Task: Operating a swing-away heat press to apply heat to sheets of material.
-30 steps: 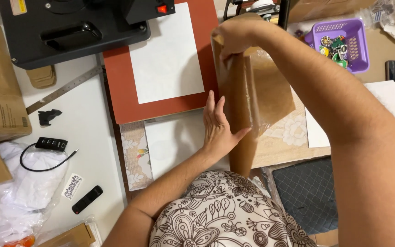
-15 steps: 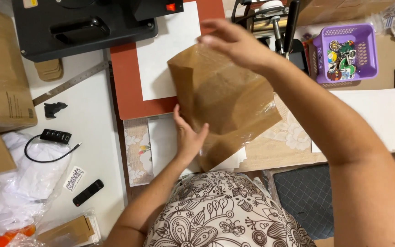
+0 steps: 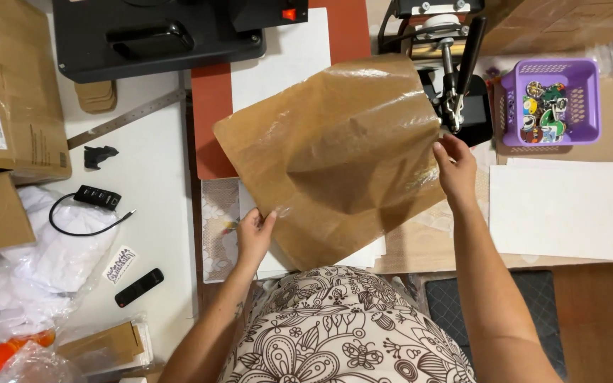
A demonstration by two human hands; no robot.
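Cluttered white table (image 3: 157,213) underneath, seen from above. Nearest, left hand (image 3: 253,237) pinched shut on the lower left edge of a brown sheet (image 3: 335,152), thumb on top. Right hand (image 3: 455,170) gripped the sheet's right edge, fingers curled closed around it. Sheet held spread and slightly tilted above the table, crinkled and glossy, covering part of a red mat (image 3: 211,113) and white paper (image 3: 282,60). Left of the hands: black remote (image 3: 140,287), cable hub (image 3: 97,197), metal ruler (image 3: 125,119). Right: stacked white sheets (image 3: 565,209). Farther back: black press (image 3: 157,35), purple basket (image 3: 551,103) of small bits, cardboard box (image 3: 8,92) far left.
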